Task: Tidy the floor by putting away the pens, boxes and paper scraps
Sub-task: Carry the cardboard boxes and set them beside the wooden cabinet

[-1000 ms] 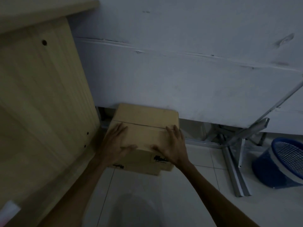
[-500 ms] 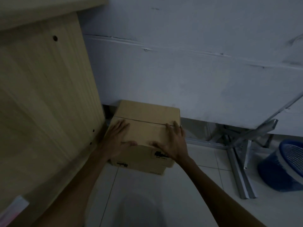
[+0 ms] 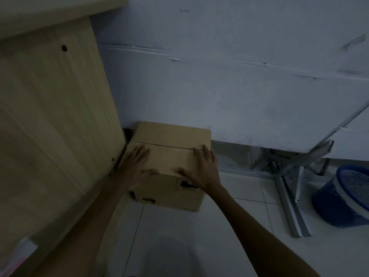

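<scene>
Head view: upright cardboard box (image 3: 169, 156), long axis left-right, under flat open left hand (image 3: 133, 168) and right hand (image 3: 201, 168).

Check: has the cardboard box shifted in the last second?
Yes, slightly: the cardboard box now sits closer to the wooden panel, pushed left and back toward the wall, with the left hand and right hand flat on top.

Dim, bluish light; soft blur throughout, wide-angle bending at the edges, a faint shadow on the floor (image 3: 171, 256).
</scene>
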